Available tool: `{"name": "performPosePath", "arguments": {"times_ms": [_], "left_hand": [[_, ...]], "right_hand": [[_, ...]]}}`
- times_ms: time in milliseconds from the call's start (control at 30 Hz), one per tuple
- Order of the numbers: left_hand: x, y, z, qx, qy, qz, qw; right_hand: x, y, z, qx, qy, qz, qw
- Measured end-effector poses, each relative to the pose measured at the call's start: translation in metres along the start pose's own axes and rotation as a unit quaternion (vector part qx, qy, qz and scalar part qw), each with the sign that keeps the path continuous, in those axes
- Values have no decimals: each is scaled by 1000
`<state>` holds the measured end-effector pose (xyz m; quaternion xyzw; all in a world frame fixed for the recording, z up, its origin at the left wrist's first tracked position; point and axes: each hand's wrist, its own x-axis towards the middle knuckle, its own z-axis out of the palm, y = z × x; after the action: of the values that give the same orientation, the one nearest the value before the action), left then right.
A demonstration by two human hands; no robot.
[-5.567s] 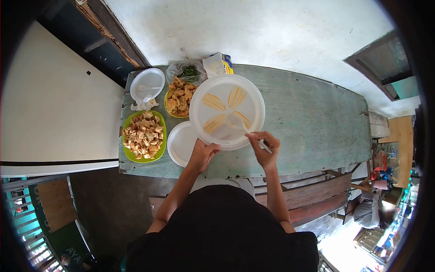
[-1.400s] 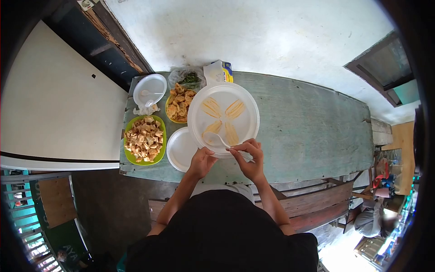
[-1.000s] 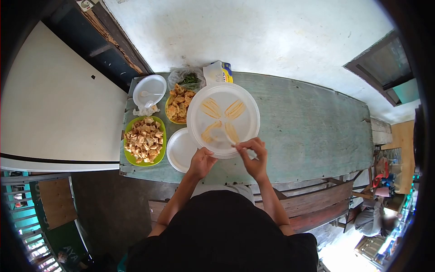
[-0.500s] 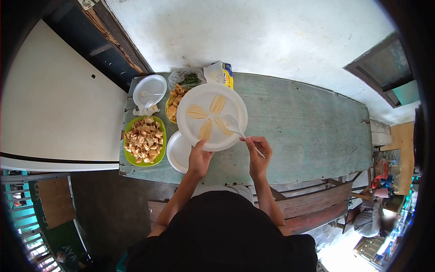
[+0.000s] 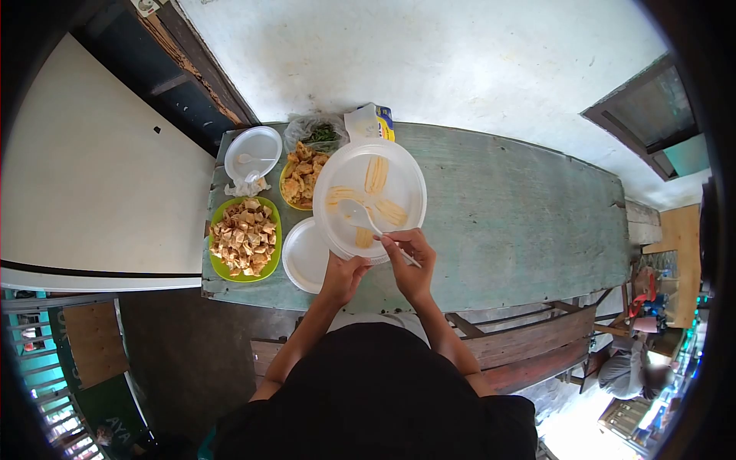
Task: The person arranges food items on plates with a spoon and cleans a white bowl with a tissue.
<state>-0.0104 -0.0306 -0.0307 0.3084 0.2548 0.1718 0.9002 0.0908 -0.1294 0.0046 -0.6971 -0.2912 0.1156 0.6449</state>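
Observation:
My left hand [image 5: 344,277] grips the near rim of a white round plate [image 5: 414,192], held up over the table and tilted toward me. On it lie several pale yellow, flat strips [image 5: 376,175] in a cross-like pattern. In my right hand [image 5: 414,264] is a white plastic spoon [image 5: 357,211]; its bowl is over the plate, at the left and lower strips. Below and left of the held plate, another white plate [image 5: 303,257] rests on the table.
A green plate [image 5: 217,264] of cut brown pieces stands left, with a yellow bowl of fried food [image 5: 301,180], a white bowl [image 5: 253,142], greens in a plastic bag [image 5: 322,133] and a packet [image 5: 385,123] behind. A bench [image 5: 529,349] runs along the green table [image 5: 521,215].
The held plate has turned and shifted slightly right. My right hand and the spoon have moved left, from the right-hand strip to the lower left ones.

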Motion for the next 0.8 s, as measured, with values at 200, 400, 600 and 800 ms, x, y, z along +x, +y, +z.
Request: {"name": "performPosePath", "arguments": {"times_ms": [200, 400, 600, 800], "left_hand": [[-6, 0, 10, 4, 10, -1, 1000], [-1, 0, 2, -7, 26, 22, 999], [-4, 7, 13, -15, -5, 3, 1000], [-6, 3, 10, -13, 15, 26, 999]], "right_hand": [[-1, 5, 5, -57, 43, -51, 996], [-6, -8, 13, -47, 84, -39, 995], [-5, -11, 23, -57, 60, -76, 994], [-10, -13, 21, -71, 98, -49, 991]]}}
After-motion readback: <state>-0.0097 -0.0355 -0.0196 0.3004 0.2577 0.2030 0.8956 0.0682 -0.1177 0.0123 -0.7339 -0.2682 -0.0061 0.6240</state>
